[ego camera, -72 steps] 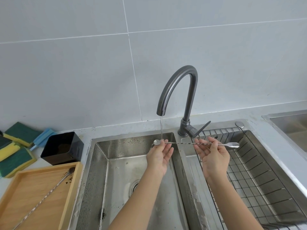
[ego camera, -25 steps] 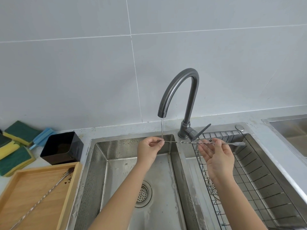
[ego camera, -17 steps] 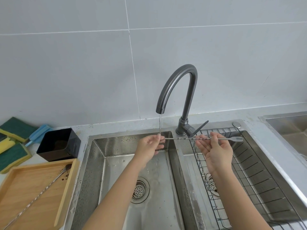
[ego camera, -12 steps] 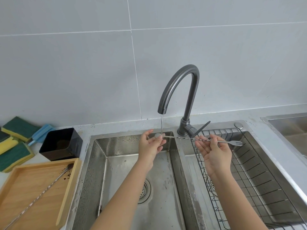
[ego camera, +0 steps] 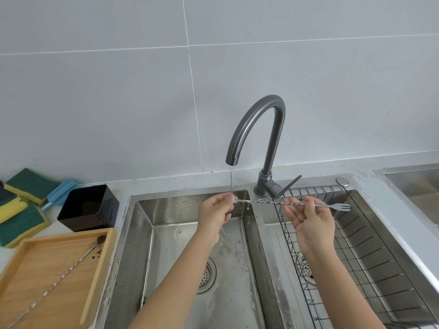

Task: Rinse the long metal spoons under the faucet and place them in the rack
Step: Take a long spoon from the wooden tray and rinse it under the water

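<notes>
one long spoon [ego camera: 280, 203] mid-rinse under faucet [ego camera: 255, 129], left hand [ego camera: 217, 213] pinching bowl end, right hand [ego camera: 308, 222] pinching stem; rack [ego camera: 370, 245] empty, second spoon [ego camera: 59, 280] waits dirty on tray [ego camera: 99, 276].

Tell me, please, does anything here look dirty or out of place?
Yes. Dark crumbs lie scattered on the wooden tray around the bowl of the second long spoon, which is still unwashed. Nothing else stands out.

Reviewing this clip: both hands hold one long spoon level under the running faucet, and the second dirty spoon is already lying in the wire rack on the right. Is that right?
Not quite. The head view shows the second dirty spoon lying on the wooden tray at the left, not in the wire rack. The rest holds: left hand and right hand hold the long spoon level under the running faucet.
</notes>
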